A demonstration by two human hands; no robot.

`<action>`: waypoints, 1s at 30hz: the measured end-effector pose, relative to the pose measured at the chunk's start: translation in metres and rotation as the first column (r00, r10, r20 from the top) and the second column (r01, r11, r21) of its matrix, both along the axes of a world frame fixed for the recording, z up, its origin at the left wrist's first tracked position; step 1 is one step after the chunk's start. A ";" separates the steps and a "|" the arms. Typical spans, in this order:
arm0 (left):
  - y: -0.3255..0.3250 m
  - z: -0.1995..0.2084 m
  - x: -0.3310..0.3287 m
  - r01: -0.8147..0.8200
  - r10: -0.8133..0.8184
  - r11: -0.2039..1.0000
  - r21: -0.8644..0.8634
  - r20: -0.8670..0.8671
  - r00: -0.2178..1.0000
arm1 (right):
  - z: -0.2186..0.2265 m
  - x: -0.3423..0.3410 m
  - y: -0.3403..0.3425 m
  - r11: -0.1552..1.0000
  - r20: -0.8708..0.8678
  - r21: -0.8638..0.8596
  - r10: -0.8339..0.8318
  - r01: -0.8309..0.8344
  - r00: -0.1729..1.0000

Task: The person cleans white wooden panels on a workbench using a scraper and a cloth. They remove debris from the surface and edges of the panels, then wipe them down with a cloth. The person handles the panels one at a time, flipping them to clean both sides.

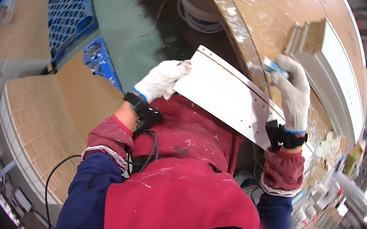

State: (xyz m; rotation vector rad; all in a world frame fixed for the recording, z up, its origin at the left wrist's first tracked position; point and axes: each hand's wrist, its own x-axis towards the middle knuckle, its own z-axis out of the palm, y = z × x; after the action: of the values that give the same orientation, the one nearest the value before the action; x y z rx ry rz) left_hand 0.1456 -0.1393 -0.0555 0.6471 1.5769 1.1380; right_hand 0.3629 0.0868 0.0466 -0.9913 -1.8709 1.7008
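Observation:
My left hand (162, 79), in a white knit glove, is closed on the left end of a long white board (223, 92) with small drilled holes. The board slants down to the right across my lap, and a thin groove or strip runs along its far edge. Above the board's right part, my right hand (295, 94), gloved too, is closed around a small light-blue and white object (274, 68). Its exact kind is not clear. That object looks raised off the board's surface.
Stacked white-faced boards (337, 74) stand on a paint-spotted worktable (261, 13) at the right. A white bucket (198, 17) is under it. Panel stacks (42, 128) and blue plastic pallets (71, 16) are at the left. Bottles and scraps clutter the lower right. A black cable (52, 176) hangs by my left arm.

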 end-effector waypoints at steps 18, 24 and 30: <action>0.007 0.018 0.025 -0.106 0.121 0.963 -0.247 0.047 0.992 | -0.068 0.371 -0.062 0.162 0.082 0.323 -0.986 0.933 0.142; 0.007 0.028 0.032 -0.071 0.095 0.959 -0.274 0.074 0.993 | -0.045 0.372 -0.054 0.353 0.453 0.740 -0.891 0.572 -0.036; 0.008 0.051 0.034 0.049 -0.039 0.927 -0.372 0.033 0.999 | -0.012 0.263 -0.083 0.341 0.159 0.832 -0.902 0.437 0.402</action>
State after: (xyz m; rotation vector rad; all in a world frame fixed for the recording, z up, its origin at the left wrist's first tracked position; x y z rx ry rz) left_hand 0.1796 -0.1312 -0.0042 0.4097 1.6894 0.7780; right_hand 0.6260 0.0040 0.0343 -1.7825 -1.6595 0.0234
